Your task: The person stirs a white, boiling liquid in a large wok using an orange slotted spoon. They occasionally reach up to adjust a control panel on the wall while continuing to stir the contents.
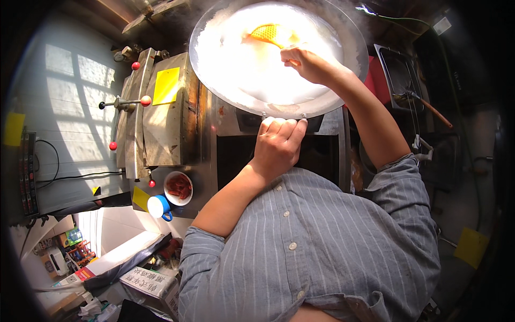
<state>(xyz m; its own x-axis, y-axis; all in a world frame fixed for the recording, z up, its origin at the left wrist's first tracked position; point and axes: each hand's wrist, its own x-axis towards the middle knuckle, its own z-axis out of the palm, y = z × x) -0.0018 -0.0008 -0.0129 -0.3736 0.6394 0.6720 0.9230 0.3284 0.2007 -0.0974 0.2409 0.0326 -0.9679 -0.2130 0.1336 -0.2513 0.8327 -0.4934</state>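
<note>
A large metal wok sits at the top of the view, its inside washed out by glare and steam. My left hand is closed around the handle at the wok's near rim, below two rivets. Over the wok's interior, my right hand grips a yellow honeycomb-textured scrubber or cloth. The scrubber appears to lie against the wok's inner surface, though glare hides the exact contact.
Left stands a metal press-like machine with red-knobbed levers. Near it are a bowl of reddish food and a blue mug. At right, a wooden-handled utensil lies across a metal pan. A cardboard box sits lower left.
</note>
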